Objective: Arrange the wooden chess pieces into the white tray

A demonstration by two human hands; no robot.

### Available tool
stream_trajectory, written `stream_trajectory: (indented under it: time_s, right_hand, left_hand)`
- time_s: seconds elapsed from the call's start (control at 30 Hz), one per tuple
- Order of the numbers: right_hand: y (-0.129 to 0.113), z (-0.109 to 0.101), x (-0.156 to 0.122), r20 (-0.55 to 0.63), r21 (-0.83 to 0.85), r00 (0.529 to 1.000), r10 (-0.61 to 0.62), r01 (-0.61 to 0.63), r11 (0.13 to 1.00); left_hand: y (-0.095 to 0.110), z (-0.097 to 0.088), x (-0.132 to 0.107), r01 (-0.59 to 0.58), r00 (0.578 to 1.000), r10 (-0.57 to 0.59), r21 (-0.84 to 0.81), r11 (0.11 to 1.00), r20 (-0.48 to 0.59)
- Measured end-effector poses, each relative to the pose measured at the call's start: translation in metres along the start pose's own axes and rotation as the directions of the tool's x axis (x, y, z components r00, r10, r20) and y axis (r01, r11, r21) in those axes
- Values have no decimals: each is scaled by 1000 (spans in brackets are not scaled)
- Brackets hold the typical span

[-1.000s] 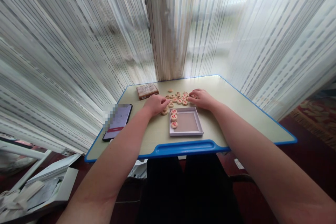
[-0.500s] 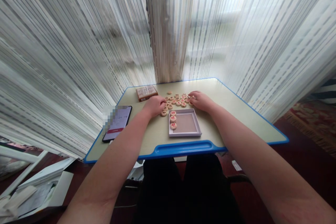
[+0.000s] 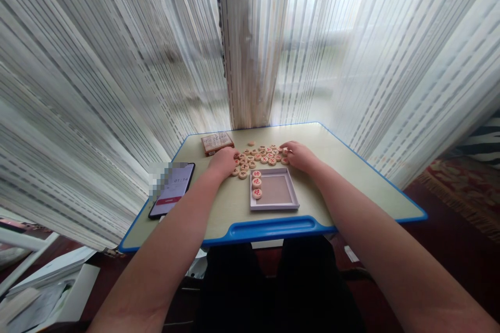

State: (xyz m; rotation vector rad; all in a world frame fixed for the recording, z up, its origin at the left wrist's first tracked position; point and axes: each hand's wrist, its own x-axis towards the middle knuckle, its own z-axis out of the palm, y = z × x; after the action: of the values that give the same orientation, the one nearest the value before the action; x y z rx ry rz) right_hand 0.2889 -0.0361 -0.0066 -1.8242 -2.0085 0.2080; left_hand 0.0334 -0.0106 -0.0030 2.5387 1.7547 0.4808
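Observation:
Round wooden xiangqi pieces (image 3: 264,159) with red or black characters lie in a loose, flat group on the table. My left hand (image 3: 224,162) rests at the group's left edge, its bent fingers against the outer pieces, holding none that I can see. At the right edge is my right hand (image 3: 300,156), fingers apart and touching or just over the pieces there. A shallow white box tray (image 3: 274,207) lies between my forearms, in front of the group. Three red-marked pieces (image 3: 257,183) stand in a column along its left wall.
A brown patterned box (image 3: 217,141) lies at the back left. On the left side a phone (image 3: 172,190) shows a timer. One piece (image 3: 251,143) sits apart behind the group. The table (image 3: 359,192) has a blue rim, with curtains (image 3: 250,52) right behind it.
My left hand has moved left, and the pieces beside it now show more fully and lie more spread out. My right hand stays near the right edge. The view has tilted slightly.

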Motion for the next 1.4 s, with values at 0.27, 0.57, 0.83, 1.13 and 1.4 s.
stream_trajectory:
  time_s: [0.27,0.57,0.83,1.13,1.4]
  right_hand:
    - [-1,-9,-3,-25,-66,998,62,-64,996]
    - [6,-22,-4,-30,-29,954,297,-298,954]
    - [-4,-26,-8,-2,-55,964,265,-265,963]
    - [-13,-31,-14,219,-86,958,188,-173,981]
    - [-15,-27,-13,210,-134,963,166,-139,981]
  left_hand:
    - [-14,8,6,-13,997,1,-137,990,-82]
    - [-13,8,7,-190,981,192,-120,975,8]
    - [-18,12,10,-246,968,251,-132,960,25]
    - [-14,4,9,-249,967,255,-138,959,25]
    - [-10,3,6,-95,995,103,-307,947,8]
